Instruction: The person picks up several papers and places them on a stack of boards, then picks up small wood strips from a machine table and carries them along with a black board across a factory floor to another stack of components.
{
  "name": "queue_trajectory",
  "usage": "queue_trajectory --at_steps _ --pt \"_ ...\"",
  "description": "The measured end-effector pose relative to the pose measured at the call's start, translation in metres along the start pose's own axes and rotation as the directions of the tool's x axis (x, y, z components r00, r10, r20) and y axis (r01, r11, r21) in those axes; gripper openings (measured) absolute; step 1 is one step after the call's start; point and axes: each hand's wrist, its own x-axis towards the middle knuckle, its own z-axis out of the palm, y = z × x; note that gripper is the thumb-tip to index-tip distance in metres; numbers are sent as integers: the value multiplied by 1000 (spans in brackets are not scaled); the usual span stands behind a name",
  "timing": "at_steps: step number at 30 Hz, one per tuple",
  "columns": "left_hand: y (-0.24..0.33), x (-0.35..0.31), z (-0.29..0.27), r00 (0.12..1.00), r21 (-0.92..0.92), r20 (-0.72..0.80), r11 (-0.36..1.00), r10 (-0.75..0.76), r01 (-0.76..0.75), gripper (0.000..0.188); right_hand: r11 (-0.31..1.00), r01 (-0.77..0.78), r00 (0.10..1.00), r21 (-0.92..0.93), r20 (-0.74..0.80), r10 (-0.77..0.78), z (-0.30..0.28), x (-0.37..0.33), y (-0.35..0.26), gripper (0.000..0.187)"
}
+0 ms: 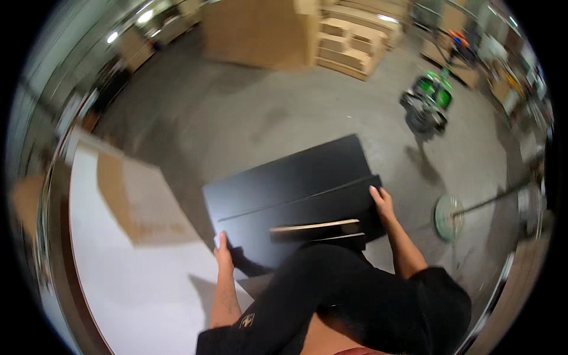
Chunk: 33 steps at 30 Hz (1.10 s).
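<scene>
Blk panels (290, 212), ctr of view, appeared stiff, mod. heavy and slick-faced, best gripped at opp. side edges, where L hand (223, 254) (8 o'clock) and R hand (383, 204) (3 o'clock), part-closed, each held an edge, fingers mostly hidden.

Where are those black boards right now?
In the head view, the black boards are near the centre, held by the left hand and right hand, right of the white surface.

A loose black top (319, 281) with short sleeves (442, 302) was worn, bearing a small pale emblem (247, 320) on its left side; both hands (223, 255) were bare
</scene>
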Motion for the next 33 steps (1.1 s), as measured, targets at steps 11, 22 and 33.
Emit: queue_trajectory --at_steps 11,22,33 --pt "156 314 113 939 -51 -344 998 9 -28 98 953 110 993 -282 77 -91 305 422 -121 87" --pt "368 618 182 947 -87 -265 974 182 -211 89 991 57 986 -117 161 -38 611 709 -232 94" --pt "577 1041 232 935 93 -307 983 178 -156 76 985 -17 999 -169 27 22 919 982 -286 92"
